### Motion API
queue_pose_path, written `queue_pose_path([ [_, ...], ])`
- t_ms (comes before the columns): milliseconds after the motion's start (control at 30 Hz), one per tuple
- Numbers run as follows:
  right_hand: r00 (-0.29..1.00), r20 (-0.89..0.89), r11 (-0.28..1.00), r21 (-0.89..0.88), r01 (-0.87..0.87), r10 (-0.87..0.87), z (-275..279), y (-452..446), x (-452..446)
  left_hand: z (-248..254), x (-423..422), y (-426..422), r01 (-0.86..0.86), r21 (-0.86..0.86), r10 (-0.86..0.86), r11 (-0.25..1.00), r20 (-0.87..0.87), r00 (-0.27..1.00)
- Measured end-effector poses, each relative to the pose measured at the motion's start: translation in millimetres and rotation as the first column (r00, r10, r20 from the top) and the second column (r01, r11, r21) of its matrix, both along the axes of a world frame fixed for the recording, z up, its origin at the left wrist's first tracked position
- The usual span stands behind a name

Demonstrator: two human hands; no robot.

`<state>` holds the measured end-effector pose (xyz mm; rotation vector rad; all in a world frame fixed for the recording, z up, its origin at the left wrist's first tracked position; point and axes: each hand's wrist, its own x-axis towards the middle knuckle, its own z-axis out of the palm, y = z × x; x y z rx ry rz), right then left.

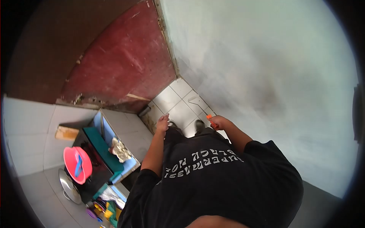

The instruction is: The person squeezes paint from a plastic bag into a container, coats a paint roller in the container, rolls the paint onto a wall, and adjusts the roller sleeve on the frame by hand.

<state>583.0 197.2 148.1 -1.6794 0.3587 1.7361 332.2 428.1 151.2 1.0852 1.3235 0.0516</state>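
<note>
My right hand (pixel 219 123) is wrapped round the orange handle of a paint roller (pixel 209 117). Its thin bent metal rod reaches away over the floor tiles, and the small pale roller head (pixel 192 99) is hard to tell from the white tile behind it. On the other side, my left hand (pixel 162 123) hangs in front of my body with its fingers curled closed. Whatever it may hold is hidden. Both hands are apart from the walls.
A pale wall (pixel 247 76) with grey smudges rises on the right. Ahead is a worn red panel (pixel 125 57). White tiles (pixel 169 99) cover the floor around my shoes. On the left, a pink basin (pixel 86 169), a metal lid (pixel 69 186) and a crumpled cloth (pixel 121 151) sit by a counter.
</note>
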Motion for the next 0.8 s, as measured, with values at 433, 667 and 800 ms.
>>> queue_pose_path([
  [433, 0.625, -0.19, 0.627, 0.055, 0.777, -0.757, -9.1, 150.3, -69.4, -12.8, 25.2, 217.5, 0.537, -0.013, -0.537, 0.844, -0.001, 0.844],
  [667, 0.435, -0.324, 0.439, 0.065, 0.896, -0.84, -17.9, 184.4, -88.4, 11.2, 60.9, 261.1, 0.595, 0.02, -0.595, 0.803, 0.008, 0.803],
  [800, 0.383, -0.286, 0.388, 0.043, 0.921, -0.878, -23.3, 192.6, -90.9, 5.3, 75.5, 265.4, 0.648, 0.013, -0.648, 0.761, -0.01, 0.762],
])
